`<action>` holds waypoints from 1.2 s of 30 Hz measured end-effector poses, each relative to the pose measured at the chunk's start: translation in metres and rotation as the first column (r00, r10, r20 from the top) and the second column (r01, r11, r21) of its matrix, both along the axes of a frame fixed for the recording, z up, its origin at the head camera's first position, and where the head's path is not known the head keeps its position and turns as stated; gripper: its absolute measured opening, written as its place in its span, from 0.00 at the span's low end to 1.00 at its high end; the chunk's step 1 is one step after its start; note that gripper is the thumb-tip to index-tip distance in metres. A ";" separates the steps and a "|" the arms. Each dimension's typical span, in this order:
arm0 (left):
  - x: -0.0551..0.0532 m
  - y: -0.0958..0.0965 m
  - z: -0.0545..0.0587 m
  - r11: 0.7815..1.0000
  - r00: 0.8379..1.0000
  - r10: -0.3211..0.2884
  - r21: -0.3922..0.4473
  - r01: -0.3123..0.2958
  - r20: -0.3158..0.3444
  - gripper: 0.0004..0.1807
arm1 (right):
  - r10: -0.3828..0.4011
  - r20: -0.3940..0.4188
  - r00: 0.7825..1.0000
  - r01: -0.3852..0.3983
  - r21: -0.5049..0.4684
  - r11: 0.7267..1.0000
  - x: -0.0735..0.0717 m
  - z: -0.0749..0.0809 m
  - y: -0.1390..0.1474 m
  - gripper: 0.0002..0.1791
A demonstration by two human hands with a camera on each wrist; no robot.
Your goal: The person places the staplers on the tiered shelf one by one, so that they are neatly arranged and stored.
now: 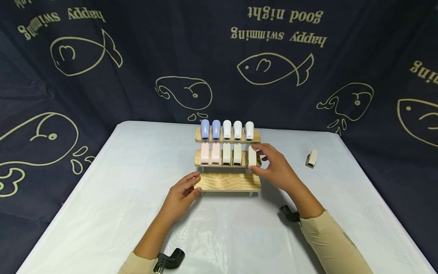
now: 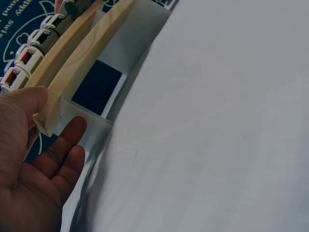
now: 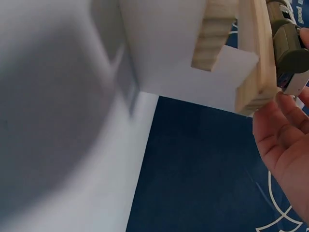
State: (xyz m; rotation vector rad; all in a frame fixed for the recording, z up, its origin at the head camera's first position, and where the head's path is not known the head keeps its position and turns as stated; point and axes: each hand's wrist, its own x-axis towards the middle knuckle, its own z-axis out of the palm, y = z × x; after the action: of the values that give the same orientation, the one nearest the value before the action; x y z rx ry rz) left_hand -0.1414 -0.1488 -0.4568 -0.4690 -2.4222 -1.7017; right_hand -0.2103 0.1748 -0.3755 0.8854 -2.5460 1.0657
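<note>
A wooden display stand (image 1: 227,182) has three stepped shelves. My left hand (image 1: 181,196) holds the left end of its lowest shelf, thumb and forefinger at the wood, the other fingers loosely bent below. My right hand (image 1: 273,167) pinches a cream mini stapler (image 1: 252,156) between thumb and fingers at the right end of the middle shelf. To its left on that shelf stand pale green staplers (image 1: 237,154) and pink staplers (image 1: 205,153). Blue staplers (image 1: 205,129) and white staplers (image 1: 237,130) line the top shelf. In the right wrist view, my fingertips (image 3: 285,104) are right at the shelf end.
Another cream stapler (image 1: 312,158) lies on the white-covered table (image 1: 102,182), right of the stand. Behind the table hangs a dark blue cloth (image 1: 219,99) with fish and whale drawings. Clear supports (image 2: 91,128) hold up the shelves.
</note>
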 end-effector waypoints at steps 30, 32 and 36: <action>0.000 0.001 0.001 1.000 1.000 0.012 -0.009 -0.012 0.005 0.24 | -0.075 -0.082 0.994 0.070 -0.060 0.996 0.001 -0.016 -0.015 0.30; 0.000 0.001 0.001 1.000 1.000 0.010 -0.008 -0.010 0.001 0.24 | -0.074 -0.088 0.993 0.069 -0.062 0.996 0.001 -0.016 -0.015 0.30; 0.000 0.001 0.001 1.000 1.000 0.007 -0.009 -0.007 -0.009 0.23 | -0.081 -0.096 0.992 0.076 -0.063 0.995 0.002 -0.016 -0.016 0.30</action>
State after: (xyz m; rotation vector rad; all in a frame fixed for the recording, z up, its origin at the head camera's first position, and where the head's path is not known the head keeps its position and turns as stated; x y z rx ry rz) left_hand -0.1417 -0.1477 -0.4560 -0.4679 -2.4237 -1.6832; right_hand -0.2079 0.1584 -0.3918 0.7953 -2.4351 1.0418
